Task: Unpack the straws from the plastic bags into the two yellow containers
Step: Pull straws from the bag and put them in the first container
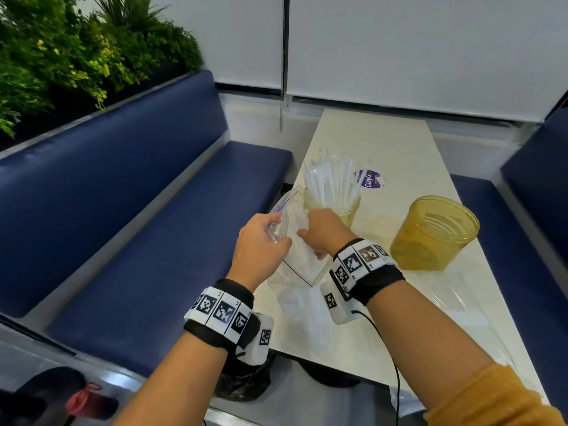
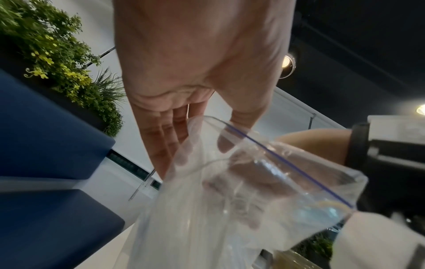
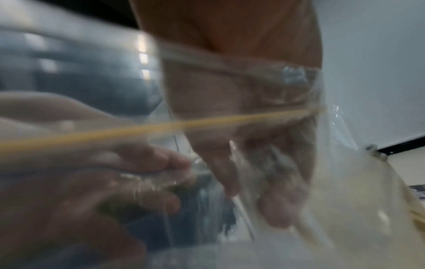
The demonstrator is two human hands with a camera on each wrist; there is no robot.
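Observation:
A clear zip bag (image 1: 296, 256) with a blue seal line hangs over the table's left edge. My left hand (image 1: 266, 238) pinches its open rim between thumb and fingers. In the left wrist view the left hand (image 2: 184, 118) pinches the bag (image 2: 230, 209). My right hand (image 1: 322, 230) is inside the bag, fingers curled round white straws (image 1: 299, 215) whose tips poke up. In the blurred right wrist view the right hand (image 3: 271, 182) sits behind the film. One yellow container (image 1: 349, 210) behind the hands is full of straws. The other yellow container (image 1: 430, 238) stands empty at the right.
The cream table (image 1: 399, 149) is narrow, with blue benches (image 1: 138, 241) on both sides. Another crumpled plastic bag (image 1: 307, 312) lies near the table's front edge. A purple label (image 1: 370, 179) lies behind the full container. A black bin (image 1: 246, 385) stands under the table.

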